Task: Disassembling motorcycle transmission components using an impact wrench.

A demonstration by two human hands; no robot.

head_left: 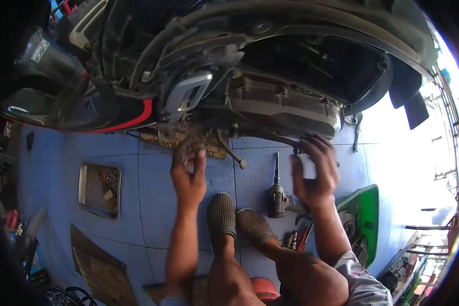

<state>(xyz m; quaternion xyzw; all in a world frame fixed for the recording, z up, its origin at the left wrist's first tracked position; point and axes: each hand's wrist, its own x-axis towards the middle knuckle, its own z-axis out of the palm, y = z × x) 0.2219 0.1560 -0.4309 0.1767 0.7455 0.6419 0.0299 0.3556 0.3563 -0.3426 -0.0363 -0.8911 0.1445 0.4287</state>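
Note:
A scooter (250,66) fills the top of the head view, its grey engine casing (285,104) facing me. My left hand (188,173) reaches up under the engine near a kickstand lever (232,150), fingers curled around a small dark part that is blurred. My right hand (316,171) is raised below the casing's right end and grips a small pale, flat object (306,166). Both hands are motion-blurred. My two feet in grey mesh shoes (222,214) rest on the blue tiled floor between my arms.
An impact wrench (277,191) lies on the tiles by my right hand, with sockets and wrenches (298,237) beside it. A metal tray (99,189) of small parts sits to the left. A green tray (362,222) lies at right; cardboard (99,270) at lower left.

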